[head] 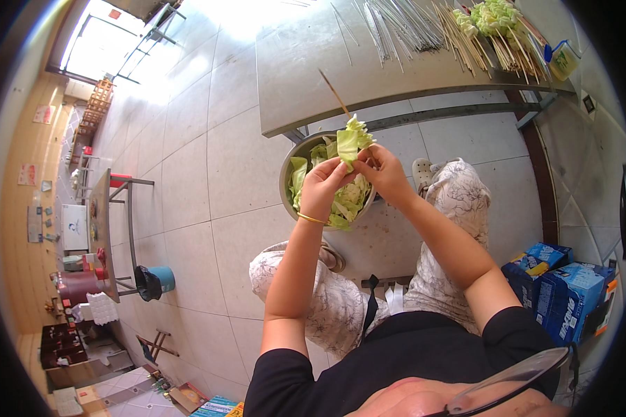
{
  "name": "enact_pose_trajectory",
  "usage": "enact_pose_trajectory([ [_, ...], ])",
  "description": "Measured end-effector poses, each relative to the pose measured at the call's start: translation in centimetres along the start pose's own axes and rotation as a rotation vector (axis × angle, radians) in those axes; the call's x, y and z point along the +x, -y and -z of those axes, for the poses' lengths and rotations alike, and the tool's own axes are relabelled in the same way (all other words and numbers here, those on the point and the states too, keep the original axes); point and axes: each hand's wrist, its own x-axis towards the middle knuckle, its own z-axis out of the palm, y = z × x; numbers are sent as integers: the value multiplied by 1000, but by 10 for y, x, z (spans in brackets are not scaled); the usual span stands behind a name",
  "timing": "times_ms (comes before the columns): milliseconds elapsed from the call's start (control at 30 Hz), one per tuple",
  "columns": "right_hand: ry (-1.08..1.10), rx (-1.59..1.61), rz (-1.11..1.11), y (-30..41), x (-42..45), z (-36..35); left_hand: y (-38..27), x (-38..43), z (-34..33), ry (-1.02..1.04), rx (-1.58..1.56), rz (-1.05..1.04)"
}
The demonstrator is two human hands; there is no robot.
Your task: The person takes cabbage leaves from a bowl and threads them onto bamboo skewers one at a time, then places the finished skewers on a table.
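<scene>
Above a round metal basin [286,194] of torn cabbage leaves [348,200], both my hands meet at a bamboo skewer [335,93] with pale green cabbage pieces [350,139] threaded on it. My left hand [321,182], with a yellow bangle at the wrist, pinches the lower end of a leaf piece. My right hand [386,169] is closed around the lower part of the skewer, just under the cabbage. The skewer's bare end points up and to the left, towards the metal table. My fingers partly hide the skewer's lower end.
A metal table [302,78] across the top holds metal skewers [396,26], bamboo skewers [456,41] and loaded cabbage skewers [495,21]. Blue boxes [568,297] stand on the floor at right. A blue bin [161,280] and a folding stool [156,346] are at left.
</scene>
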Motion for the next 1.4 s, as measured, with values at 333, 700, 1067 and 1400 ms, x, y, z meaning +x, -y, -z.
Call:
enact_pose_trajectory([
  [333, -6, 212, -147, 9, 0, 5, 1, 2, -3, -53, 548, -357],
  [700, 221, 476, -422, 15, 1, 18, -13, -4, -4, -96, 957, -556],
  [1067, 42, 138, -181, 17, 1, 9, -3, -3, -7, 54, -83, -10],
  [1400, 138, -175, 289, 17, -4, 7, -5, 4, 6, -78, -96, 49],
])
